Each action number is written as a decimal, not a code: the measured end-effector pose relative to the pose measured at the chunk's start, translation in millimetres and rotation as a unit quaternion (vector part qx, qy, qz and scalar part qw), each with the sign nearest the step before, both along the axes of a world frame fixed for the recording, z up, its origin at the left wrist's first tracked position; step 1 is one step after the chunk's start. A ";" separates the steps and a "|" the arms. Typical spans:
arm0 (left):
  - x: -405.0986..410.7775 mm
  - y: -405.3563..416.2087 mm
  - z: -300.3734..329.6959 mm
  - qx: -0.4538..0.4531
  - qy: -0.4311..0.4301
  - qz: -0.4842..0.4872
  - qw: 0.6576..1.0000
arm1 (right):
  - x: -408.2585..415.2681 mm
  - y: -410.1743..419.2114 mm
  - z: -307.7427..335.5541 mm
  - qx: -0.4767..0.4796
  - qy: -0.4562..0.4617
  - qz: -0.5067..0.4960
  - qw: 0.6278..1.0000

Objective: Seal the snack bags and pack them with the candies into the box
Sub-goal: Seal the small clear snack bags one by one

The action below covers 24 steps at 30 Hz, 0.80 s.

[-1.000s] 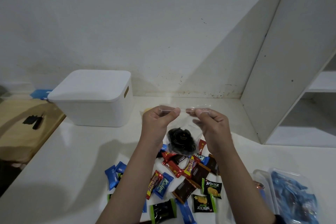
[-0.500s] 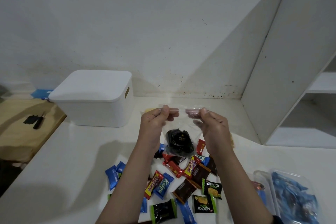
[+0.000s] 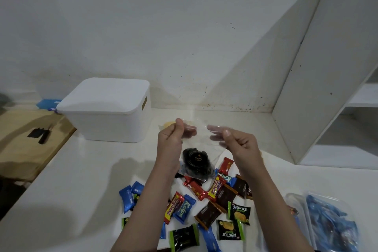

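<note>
Above the candy pile: a clear snack bag (image 3: 201, 145) hangs in the air, held up by both hands at its top edge.
Left grip: the left hand (image 3: 170, 138) pinches the bag's top left corner between thumb and curled fingers.
Right grip: the right hand (image 3: 238, 143) pinches the top edge further right, thumb up, fingers curled behind the plastic.
Change: half a second ago the two pinches sat close together along the seal; now they are spread wider apart and the bag's mouth is stretched between them.
Bag contents: a dark round snack (image 3: 196, 161) sags at the bottom, below and between the grips, much as before.
Below the grips: loose candies (image 3: 206, 204) in red, blue, brown and green wrappers lie scattered on the white table (image 3: 81, 180), unmoved.
Left of the grips: the white box (image 3: 106, 110) stands with its lid on, well apart from the bag.
Right and below: a clear tray of blue packets (image 3: 329, 223) rests on the table.
</note>
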<state>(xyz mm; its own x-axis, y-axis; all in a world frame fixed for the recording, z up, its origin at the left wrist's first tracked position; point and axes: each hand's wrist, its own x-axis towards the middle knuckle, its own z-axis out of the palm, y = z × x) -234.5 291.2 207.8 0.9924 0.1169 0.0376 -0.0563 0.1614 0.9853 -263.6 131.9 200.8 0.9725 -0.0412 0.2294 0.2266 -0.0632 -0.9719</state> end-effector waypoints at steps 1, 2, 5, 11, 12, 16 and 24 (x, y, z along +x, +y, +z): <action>-1.1 0.0 0.0 0.020 -0.006 0.006 1.000 | 0.3 -1.7 0.4 0.006 0.013 -0.001 1.000; -1.9 0.6 -0.9 0.046 -0.015 0.006 0.999 | 0.7 -4.4 1.6 0.003 0.024 -0.005 1.000; -1.9 4.6 -7.6 0.128 -0.032 -0.030 0.991 | 3.0 -13.8 9.7 -0.081 0.051 0.010 0.995; -2.1 6.1 -14.4 0.177 -0.023 -0.079 0.981 | 5.7 -12.7 21.7 -0.239 0.099 0.074 0.963; -2.7 5.4 -15.7 0.176 -0.020 -0.075 0.981 | 5.6 -11.8 21.6 -0.224 0.108 0.079 0.965; -1.9 1.6 -22.4 0.217 0.011 0.001 0.976 | 4.0 -5.7 15.6 -0.136 0.149 0.042 0.979; -10.8 -11.8 -14.2 0.098 0.193 -0.108 0.970 | 2.3 8.9 -9.8 -0.037 0.185 -0.033 0.981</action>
<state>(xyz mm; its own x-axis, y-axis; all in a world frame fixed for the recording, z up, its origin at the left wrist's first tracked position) -245.2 279.4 193.5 0.9376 -0.0671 -0.3411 0.3371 -0.0643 0.9393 -261.3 140.8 191.0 0.9855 -0.1041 -0.1341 -0.1479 -0.1392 -0.9792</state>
